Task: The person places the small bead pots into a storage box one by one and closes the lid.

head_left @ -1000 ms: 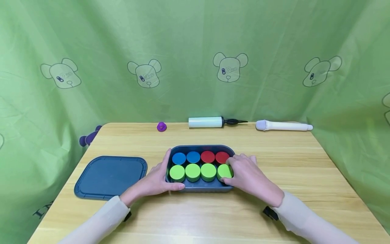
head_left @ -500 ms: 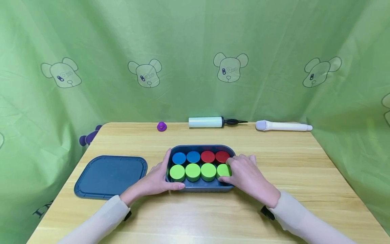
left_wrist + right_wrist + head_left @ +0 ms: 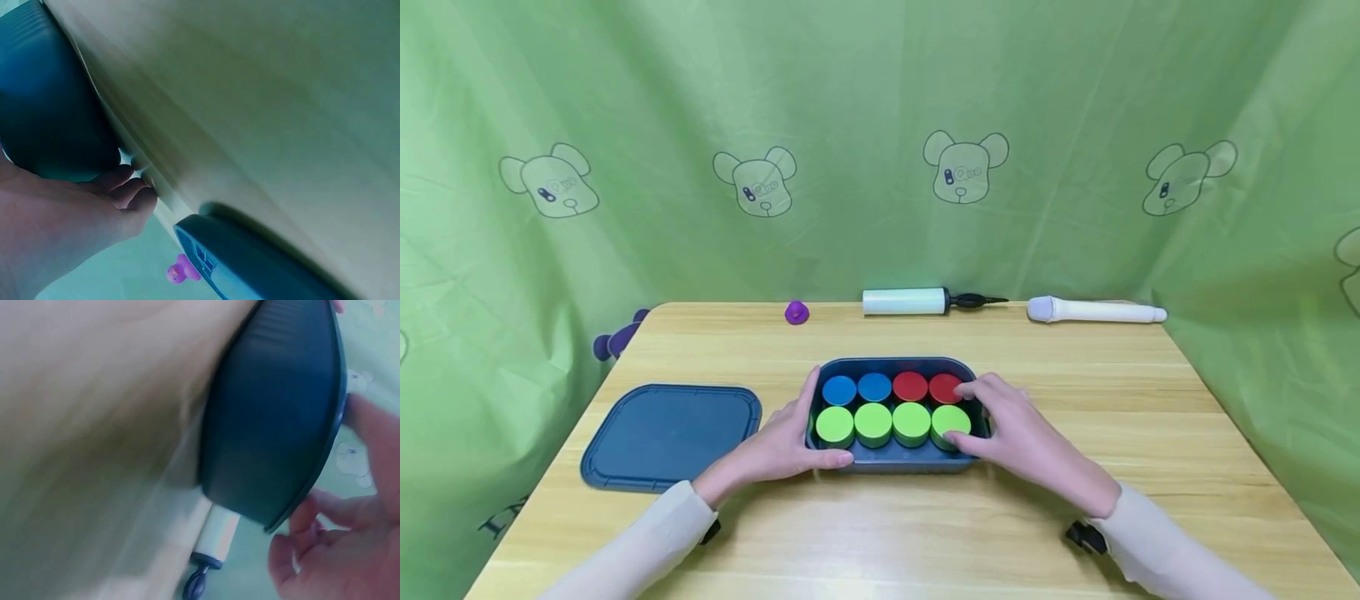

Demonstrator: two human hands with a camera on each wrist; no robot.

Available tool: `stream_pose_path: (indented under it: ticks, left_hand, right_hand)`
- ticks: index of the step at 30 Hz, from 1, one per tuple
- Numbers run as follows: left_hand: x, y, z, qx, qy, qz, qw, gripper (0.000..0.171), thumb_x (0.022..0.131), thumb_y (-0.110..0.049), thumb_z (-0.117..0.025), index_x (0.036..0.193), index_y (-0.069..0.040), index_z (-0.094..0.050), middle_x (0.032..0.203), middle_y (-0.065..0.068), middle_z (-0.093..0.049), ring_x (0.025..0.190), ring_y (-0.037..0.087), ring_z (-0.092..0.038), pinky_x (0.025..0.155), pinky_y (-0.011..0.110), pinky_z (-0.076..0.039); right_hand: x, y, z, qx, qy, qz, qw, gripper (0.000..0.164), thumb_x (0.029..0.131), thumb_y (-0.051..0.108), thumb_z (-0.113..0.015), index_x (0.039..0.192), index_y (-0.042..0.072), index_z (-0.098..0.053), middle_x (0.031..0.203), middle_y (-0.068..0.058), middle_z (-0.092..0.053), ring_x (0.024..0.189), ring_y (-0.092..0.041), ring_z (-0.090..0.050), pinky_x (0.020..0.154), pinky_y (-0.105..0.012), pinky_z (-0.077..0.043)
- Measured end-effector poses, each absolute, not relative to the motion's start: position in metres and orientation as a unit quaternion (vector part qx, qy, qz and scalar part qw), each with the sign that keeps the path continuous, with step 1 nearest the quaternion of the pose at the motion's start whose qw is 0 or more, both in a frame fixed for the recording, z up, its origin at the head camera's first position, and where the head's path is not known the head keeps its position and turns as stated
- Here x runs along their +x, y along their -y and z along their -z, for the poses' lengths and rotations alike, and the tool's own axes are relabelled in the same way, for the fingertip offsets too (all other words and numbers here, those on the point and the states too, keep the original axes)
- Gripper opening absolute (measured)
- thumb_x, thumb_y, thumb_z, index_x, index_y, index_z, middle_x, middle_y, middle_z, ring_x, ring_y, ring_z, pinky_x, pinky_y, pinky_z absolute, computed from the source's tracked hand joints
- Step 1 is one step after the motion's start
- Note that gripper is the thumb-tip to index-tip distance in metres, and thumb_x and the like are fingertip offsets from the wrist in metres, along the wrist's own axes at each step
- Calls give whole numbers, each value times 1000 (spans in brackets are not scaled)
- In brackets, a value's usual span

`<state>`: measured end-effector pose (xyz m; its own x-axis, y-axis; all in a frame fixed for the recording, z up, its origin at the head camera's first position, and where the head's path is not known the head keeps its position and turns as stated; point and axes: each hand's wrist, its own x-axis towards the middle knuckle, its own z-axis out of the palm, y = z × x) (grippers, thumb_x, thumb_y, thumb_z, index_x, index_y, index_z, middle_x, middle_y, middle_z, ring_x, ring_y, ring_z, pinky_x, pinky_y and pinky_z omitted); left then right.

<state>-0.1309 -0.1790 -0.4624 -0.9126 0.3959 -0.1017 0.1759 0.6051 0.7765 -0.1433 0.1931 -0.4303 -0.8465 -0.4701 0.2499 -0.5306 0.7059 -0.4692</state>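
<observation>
A dark blue plastic box (image 3: 895,467) holds two rows of round pieces. Blue tops (image 3: 839,390) and red tops (image 3: 911,386) make up the far row; lime-green tops (image 3: 873,423) fill the near one. My left hand (image 3: 781,442) grips the box's left end, thumb along the front rim, fingers against the side. My right hand (image 3: 1018,429) is over the right end with fingers spread. Its thumb tip is at the rightmost green-topped piece (image 3: 951,423), its index fingertip near the right red top. In the right wrist view, its other fingers hang outside the box wall (image 3: 269,406).
A flat dark blue lid (image 3: 673,435) lies on the table left of the box. Along the back edge are a small purple rubber duck (image 3: 797,312), a white hand pump (image 3: 906,302) with a black nozzle, and a white microphone-shaped stick (image 3: 1097,310). Green curtains surround the table.
My right hand's thumb and fingers have spread apart, letting go of the rightmost green-topped piece, and the hand has shifted slightly right. My left hand has stayed on the box.
</observation>
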Motion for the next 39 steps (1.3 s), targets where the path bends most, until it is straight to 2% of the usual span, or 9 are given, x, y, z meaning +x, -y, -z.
stream_pose_path:
  ticks: [3, 6, 10, 13, 17, 22, 27, 34, 39]
  left_hand:
    - [-130, 179, 463, 164, -884, -417, 133, 135, 89, -58, -88, 175, -27, 13, 179, 17, -20, 160, 44, -28, 120, 72, -31]
    - [-128, 179, 463, 164, -881, -424, 128, 134, 90, -58, -87, 176, -24, 12, 179, 17, -20, 160, 43, -27, 120, 72, -31]
    - [-126, 181, 464, 163, -881, -427, 119, 132, 92, -53, -87, 176, -21, 10, 178, 18, -21, 160, 42, -29, 121, 69, -32]
    - [-124, 185, 462, 165, -886, -418, 113, 131, 92, -52, -87, 176, -20, 8, 179, 19, -19, 161, 42, -27, 123, 66, -31]
    - [-120, 191, 459, 164, -895, -402, 105, 128, 93, -55, -85, 177, -22, 6, 179, 20, -17, 161, 44, -24, 122, 69, -30]
    - [-116, 205, 458, 161, -905, -388, 70, 122, 93, -59, -84, 178, -26, -4, 175, 18, -31, 158, 44, -31, 118, 73, -34]
    - [-112, 219, 457, 152, -917, -367, 34, 113, 94, -62, -81, 177, -23, -15, 172, 15, -39, 155, 45, -36, 115, 76, -35]
    - [-107, 238, 451, 149, -916, -372, 20, 110, 98, -53, -81, 177, -15, -15, 177, 18, -27, 160, 46, -26, 120, 74, -28]
    - [-104, 255, 447, 131, -917, -376, 21, 107, 100, -53, -78, 177, -13, -14, 178, 20, -22, 161, 49, -21, 119, 76, -26]
  right_hand:
    - [-146, -202, 433, 283, 916, -284, 36, 79, 90, 48, -91, 147, 3, -63, 145, -11, -59, 128, -32, -60, 107, -61, -51]
    - [-148, -208, 435, 284, 919, -274, 13, 98, 88, 57, -90, 160, 4, -50, 163, -15, -45, 144, -38, -50, 111, -65, -48]
    - [-151, -213, 436, 282, 920, -271, -16, 116, 86, 59, -91, 170, 5, -33, 174, -19, -28, 154, -44, -36, 113, -69, -43]
    - [-153, -216, 436, 285, 916, -280, -33, 120, 85, 59, -91, 172, 6, -28, 176, -20, -23, 156, -46, -33, 114, -70, -42]
    - [-159, -219, 438, 283, 913, -289, -57, 125, 83, 62, -92, 173, 8, -24, 176, -18, -25, 156, -43, -35, 114, -69, -42]
    - [-167, -223, 442, 281, 894, -328, -120, 135, 82, 56, -95, 176, 11, -8, 176, -18, -24, 157, -42, -32, 119, -68, -35]
    - [-171, -226, 445, 276, 871, -364, -179, 138, 86, 45, -95, 176, 14, 6, 178, -19, -19, 159, -43, -28, 123, -66, -29]
    - [-172, -226, 442, 275, 860, -377, -207, 137, 89, 41, -93, 175, 12, 10, 179, -19, -12, 161, -43, -22, 125, -65, -25]
    - [-172, -225, 439, 274, 859, -375, -216, 137, 89, 40, -93, 174, 12, 12, 179, -19, -11, 161, -42, -21, 126, -65, -24]
